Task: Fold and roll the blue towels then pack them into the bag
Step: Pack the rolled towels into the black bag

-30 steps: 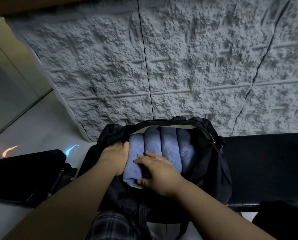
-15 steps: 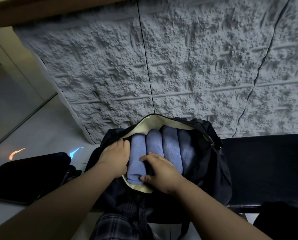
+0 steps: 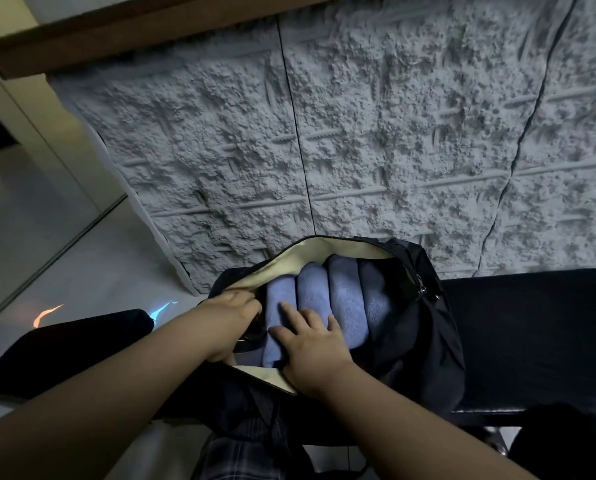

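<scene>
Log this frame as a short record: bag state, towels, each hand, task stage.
bag: black bag, zip open, cream lining showing
towels: four rolled blue towels side by side inside the bag
left hand: left hand grips the bag's left rim, fingers curled over it
right hand: right hand lies flat on the towels, fingers straight
surface: black bench
stage: towels packed, bag not yet zipped
</scene>
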`<state>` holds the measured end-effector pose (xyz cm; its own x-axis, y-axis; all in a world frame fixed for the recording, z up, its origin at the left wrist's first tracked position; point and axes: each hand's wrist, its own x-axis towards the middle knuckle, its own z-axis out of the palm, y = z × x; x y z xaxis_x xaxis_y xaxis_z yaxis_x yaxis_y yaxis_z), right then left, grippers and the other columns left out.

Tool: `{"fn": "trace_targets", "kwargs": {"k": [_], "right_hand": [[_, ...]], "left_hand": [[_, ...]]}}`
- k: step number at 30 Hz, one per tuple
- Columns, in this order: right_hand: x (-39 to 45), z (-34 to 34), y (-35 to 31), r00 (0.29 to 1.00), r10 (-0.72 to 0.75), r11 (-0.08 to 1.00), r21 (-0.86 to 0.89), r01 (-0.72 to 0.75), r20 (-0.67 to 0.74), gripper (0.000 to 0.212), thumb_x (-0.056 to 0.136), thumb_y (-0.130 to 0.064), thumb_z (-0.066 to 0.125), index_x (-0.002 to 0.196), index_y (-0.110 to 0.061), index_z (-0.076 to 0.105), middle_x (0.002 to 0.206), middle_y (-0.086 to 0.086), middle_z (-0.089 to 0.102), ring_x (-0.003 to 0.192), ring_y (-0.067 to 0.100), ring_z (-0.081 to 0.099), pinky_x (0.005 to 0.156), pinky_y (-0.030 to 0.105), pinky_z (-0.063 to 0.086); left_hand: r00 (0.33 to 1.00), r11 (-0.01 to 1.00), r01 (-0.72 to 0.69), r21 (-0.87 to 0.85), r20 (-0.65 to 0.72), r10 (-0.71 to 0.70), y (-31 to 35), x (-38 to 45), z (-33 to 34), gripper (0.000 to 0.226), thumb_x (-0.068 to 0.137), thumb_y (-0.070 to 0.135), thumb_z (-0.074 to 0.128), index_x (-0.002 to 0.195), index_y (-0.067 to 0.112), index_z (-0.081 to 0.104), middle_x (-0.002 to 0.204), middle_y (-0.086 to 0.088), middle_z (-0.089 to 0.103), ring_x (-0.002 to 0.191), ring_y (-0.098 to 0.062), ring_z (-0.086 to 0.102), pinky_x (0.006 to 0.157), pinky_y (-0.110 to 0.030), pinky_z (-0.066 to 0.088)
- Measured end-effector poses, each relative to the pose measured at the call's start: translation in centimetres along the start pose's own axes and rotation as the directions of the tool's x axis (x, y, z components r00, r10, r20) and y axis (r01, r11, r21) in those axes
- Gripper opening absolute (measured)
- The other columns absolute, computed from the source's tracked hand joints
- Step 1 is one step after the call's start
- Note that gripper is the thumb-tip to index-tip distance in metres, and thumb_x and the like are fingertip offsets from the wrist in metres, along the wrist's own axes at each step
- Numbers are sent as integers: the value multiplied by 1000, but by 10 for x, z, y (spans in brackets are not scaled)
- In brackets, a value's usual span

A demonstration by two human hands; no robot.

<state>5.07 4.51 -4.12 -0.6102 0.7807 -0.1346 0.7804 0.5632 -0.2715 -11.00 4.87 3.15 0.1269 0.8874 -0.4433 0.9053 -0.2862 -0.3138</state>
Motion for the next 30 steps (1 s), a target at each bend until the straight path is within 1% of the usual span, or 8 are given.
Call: {"fn": "trace_targets", "kwargs": {"k": [3,6,10,12,15,19,24,30], "right_hand": [[1,-3,-4,997,-33,985,-166,44,70,64,98,-40,41,151,-26,8,157,-9,-20,143,29,-1,109,64,12],[0,-2,-2,994,-39,973,-224,61,101,67,99,-33,42,151,-24,2,157,-10,-20,143,30,-2,107,64,17],[2,-2,0,994,-42,973,-224,63,96,64,100,-33,41,151,-23,4,157,-10,-18,142,29,0,104,63,20],[3,-3,0,994,-41,976,-209,61,98,62,100,-31,41,151,-23,5,158,-9,-15,142,29,0,105,63,20],[3,-4,0,995,-32,983,-175,49,96,60,99,-25,41,150,-24,9,158,-9,-12,143,29,0,106,63,19],[0,-3,0,995,-19,984,-173,35,93,63,97,-22,45,149,-25,9,158,-9,-13,143,29,-2,109,62,17],[0,-3,-1,998,-16,991,-134,23,54,61,96,-23,44,148,-27,12,159,-10,-9,144,27,0,109,60,17],[-1,1,1,1000,-18,992,-125,21,25,60,97,-29,44,148,-30,12,159,-10,-10,143,26,2,109,58,17]], "left_hand": [[1000,997,-4,-74,-4,3,-3,-1,-2,68,64,33,82,114,16,38,124,-5,48,114,-23,48,89,-29,40],[998,998,-57,-31,-35,55,-2,-6,-9,67,64,39,80,111,15,39,117,-3,45,109,-20,46,84,-25,36],[990,995,-84,51,-110,90,-2,-10,-14,65,66,44,76,111,15,39,116,-2,43,107,-19,45,76,-23,27],[984,992,-95,80,-143,105,-6,-12,-15,66,66,43,75,113,15,39,117,-1,42,108,-18,45,79,-23,29],[970,989,-119,92,-200,136,-10,-11,-13,64,67,31,74,119,17,39,119,2,38,112,-15,43,80,-24,33],[855,966,-205,159,-451,256,-17,-8,3,48,58,9,73,99,20,51,101,1,47,96,-16,48,64,-27,49],[774,971,-146,190,-589,232,-15,-1,16,42,51,8,78,88,15,59,92,-4,53,91,-18,47,62,-28,50],[777,989,59,133,-629,38,-8,3,23,54,35,-2,75,87,11,65,82,-10,57,70,-29,55,49,-32,48]]}}
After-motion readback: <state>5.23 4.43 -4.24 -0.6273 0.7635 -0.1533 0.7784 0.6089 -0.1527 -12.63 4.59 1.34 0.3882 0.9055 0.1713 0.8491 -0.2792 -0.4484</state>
